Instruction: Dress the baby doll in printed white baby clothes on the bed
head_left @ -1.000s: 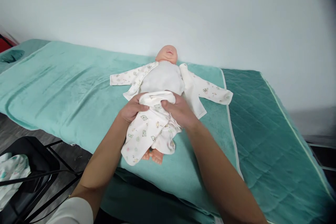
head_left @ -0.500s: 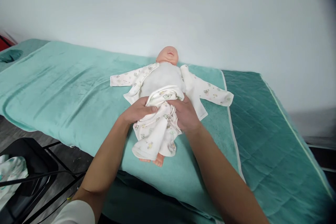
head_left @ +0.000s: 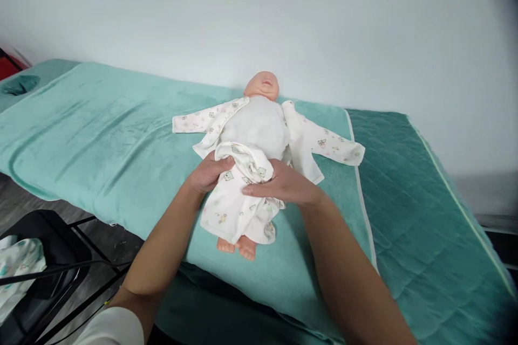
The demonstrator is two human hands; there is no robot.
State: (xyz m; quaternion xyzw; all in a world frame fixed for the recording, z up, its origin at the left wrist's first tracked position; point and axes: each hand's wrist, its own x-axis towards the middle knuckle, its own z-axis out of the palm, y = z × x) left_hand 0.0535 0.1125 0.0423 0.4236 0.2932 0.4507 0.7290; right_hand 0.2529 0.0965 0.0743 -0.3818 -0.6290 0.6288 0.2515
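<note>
A baby doll (head_left: 262,86) lies on its back on a light teal towel (head_left: 101,140), head towards the wall. An open printed jacket (head_left: 324,143) is spread under it, sleeves out to both sides. Printed white trousers (head_left: 238,199) cover its legs, and the bare feet (head_left: 237,247) stick out below. My left hand (head_left: 208,173) is closed on the trousers' waistband at the doll's hip. My right hand (head_left: 283,183) lies over the trousers on the other side, fingers stretched across the cloth and pressing on it.
The towel covers a padded table with a darker teal quilted cover (head_left: 421,215) to the right. A white wall runs behind. At the lower left stands a black chair (head_left: 44,259) with a printed cloth (head_left: 18,267) on it.
The trousers have been drawn further up the doll, so both feet now show. My right hand has loosened from a grip to lying across the cloth. The left hand keeps its hold.
</note>
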